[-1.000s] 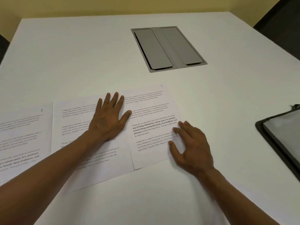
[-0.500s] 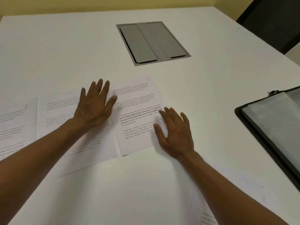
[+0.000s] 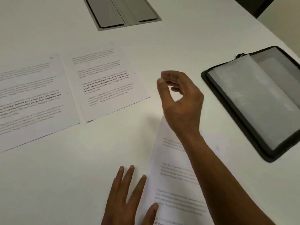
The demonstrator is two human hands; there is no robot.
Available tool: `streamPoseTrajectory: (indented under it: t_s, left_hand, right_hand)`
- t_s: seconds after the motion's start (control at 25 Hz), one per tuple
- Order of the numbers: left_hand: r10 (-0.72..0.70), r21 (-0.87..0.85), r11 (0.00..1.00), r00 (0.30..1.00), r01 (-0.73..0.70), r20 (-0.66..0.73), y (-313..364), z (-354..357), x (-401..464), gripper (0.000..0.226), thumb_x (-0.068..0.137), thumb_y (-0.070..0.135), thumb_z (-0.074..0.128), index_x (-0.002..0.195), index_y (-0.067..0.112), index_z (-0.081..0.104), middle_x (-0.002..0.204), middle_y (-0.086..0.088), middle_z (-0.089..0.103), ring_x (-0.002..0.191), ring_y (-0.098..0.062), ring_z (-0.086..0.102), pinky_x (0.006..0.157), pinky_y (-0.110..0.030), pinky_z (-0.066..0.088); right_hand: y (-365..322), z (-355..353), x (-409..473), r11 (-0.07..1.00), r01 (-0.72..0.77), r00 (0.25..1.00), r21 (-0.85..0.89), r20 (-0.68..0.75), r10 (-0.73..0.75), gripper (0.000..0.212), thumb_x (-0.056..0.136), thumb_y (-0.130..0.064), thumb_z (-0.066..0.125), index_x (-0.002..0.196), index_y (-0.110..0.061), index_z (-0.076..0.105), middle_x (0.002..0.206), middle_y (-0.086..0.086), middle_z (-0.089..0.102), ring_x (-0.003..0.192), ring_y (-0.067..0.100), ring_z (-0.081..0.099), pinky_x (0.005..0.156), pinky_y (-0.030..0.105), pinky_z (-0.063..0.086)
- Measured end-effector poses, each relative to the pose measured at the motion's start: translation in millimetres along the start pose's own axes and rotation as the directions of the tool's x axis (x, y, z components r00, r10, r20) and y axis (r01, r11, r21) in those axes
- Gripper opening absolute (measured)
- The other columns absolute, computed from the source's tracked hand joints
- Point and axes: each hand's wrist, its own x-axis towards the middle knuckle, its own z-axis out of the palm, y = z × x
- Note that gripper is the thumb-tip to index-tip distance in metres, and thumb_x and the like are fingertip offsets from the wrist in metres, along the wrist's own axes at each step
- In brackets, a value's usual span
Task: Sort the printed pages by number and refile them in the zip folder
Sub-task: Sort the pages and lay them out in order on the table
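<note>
Two printed pages lie side by side on the white table: one at the left (image 3: 32, 101), one in the middle (image 3: 105, 82). A third printed page (image 3: 175, 176) lies near the front edge, partly under my right forearm. My right hand (image 3: 180, 101) hovers above the table between the middle page and the zip folder (image 3: 215, 101), fingers loosely curled, holding nothing. My left hand (image 3: 128, 197) rests flat at the front, its thumb touching the left edge of the third page. The black zip folder lies open at the right, with a translucent sleeve inside.
A grey metal cable hatch (image 3: 123, 12) is set into the table at the back. The table's right edge (image 3: 253, 20) runs diagonally past a dark chair at the top right.
Both hands have left the two pages. My left hand moved back to the front by the third page. My right hand lifted and shifted right. The view has swung right and down.
</note>
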Motion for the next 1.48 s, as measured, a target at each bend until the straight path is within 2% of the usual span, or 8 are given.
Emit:
streamPoseTrajectory:
  t_s: [0.12,0.24,0.52,0.68,0.92,1.2,1.32,1.48]
  left_hand:
    - [-0.084,0.093,0.992,0.996,0.084,-0.009,12.4,6.4,-15.5,0.062,0.083,0.067,0.053,0.125,0.022,0.061,0.136,-0.013,0.059,0.129,-0.033,0.049,0.092,-0.061,0.051]
    - [-0.173,0.178,0.969,0.985,0.169,0.01,28.4,4.7,-13.8,0.058,0.076,0.058,0.058,0.117,0.019,0.073,0.127,-0.009,0.064,0.108,-0.036,0.06,0.087,-0.055,0.05]
    - [-0.448,0.175,0.887,0.888,0.427,0.105,71.3,6.8,1.7,0.063,0.081,0.06,0.064,0.134,0.026,0.058,0.124,0.004,0.049,0.109,-0.019,0.046,0.097,-0.049,0.038]
    - [-0.56,0.082,0.829,0.821,0.554,0.113,83.1,9.0,4.7,0.071,0.075,0.051,0.076,0.139,0.033,0.051,0.121,0.006,0.048,0.109,-0.025,0.054,0.099,-0.055,0.045]
    - [-0.526,0.033,0.85,0.846,0.525,0.084,99.6,10.8,3.9,0.047,0.077,0.035,0.079,0.119,0.037,0.06,0.119,0.013,0.046,0.112,-0.017,0.048,0.098,-0.051,0.045]
    - [-0.532,-0.322,0.794,0.846,0.516,0.043,117.4,8.3,17.1,0.028,0.086,0.016,0.072,0.09,0.038,0.055,0.087,0.021,0.069,0.063,-0.004,0.069,0.054,-0.017,0.049]
    - [-0.59,-0.533,0.693,0.807,0.486,-0.031,118.4,-3.9,41.4,0.027,0.086,0.007,0.07,0.086,0.032,0.063,0.088,0.013,0.07,0.058,-0.011,0.068,0.047,-0.017,0.048]
    - [-0.678,-0.718,0.549,0.73,0.429,-0.083,99.2,-22.8,85.4,0.023,0.086,0.005,0.072,0.087,0.026,0.065,0.093,0.005,0.071,0.065,-0.02,0.07,0.053,-0.019,0.051]
  right_hand:
    - [13.5,-93.2,-68.3,0.959,-0.253,0.958,-0.124,-0.167,0.232,0.014,0.095,-0.031,0.067,0.104,-0.022,0.071,0.098,-0.013,0.072,0.093,0.006,0.067,0.083,0.032,0.058]
    - [34.9,-152.4,-145.4,0.807,-0.504,0.862,-0.306,-0.228,0.452,0.024,0.087,-0.044,0.067,0.105,-0.028,0.067,0.102,-0.015,0.068,0.089,0.007,0.065,0.079,0.043,0.06]
    - [60.1,-178.1,-210.3,0.718,-0.402,0.891,-0.568,-0.06,0.451,0.054,0.078,-0.041,0.081,0.126,-0.021,0.065,0.122,-0.006,0.059,0.115,0.01,0.049,0.093,0.03,0.048]
    - [63.1,-180.4,-210.4,0.781,-0.384,0.916,-0.492,-0.101,0.387,0.042,0.081,-0.03,0.082,0.12,-0.02,0.069,0.116,-0.007,0.062,0.108,0.011,0.056,0.09,0.027,0.05]
    - [68.4,-194.0,-198.9,0.826,-0.44,0.898,-0.352,-0.179,0.402,0.037,0.084,-0.015,0.078,0.118,-0.023,0.067,0.089,-0.015,0.063,0.082,0.001,0.061,0.074,0.013,0.048]
    - [64.7,-202.7,-176.5,0.861,-0.489,0.86,-0.139,-0.242,0.449,0.029,0.081,-0.027,0.071,0.109,-0.027,0.068,0.098,-0.001,0.07,0.085,0.011,0.066,0.07,0.01,0.054]
    - [56.5,-194.8,-141.7,0.808,-0.586,0.794,0.063,-0.156,0.587,0.05,0.072,-0.035,0.073,0.121,-0.035,0.062,0.093,-0.008,0.072,0.079,0.001,0.068,0.063,0.008,0.053]
    - [54.3,-182.5,-108.8,0.783,-0.621,0.784,0.036,0.032,0.62,0.06,0.079,-0.016,0.079,0.13,-0.035,0.055,0.086,-0.012,0.076,0.069,-0.003,0.069,0.061,0.011,0.051]
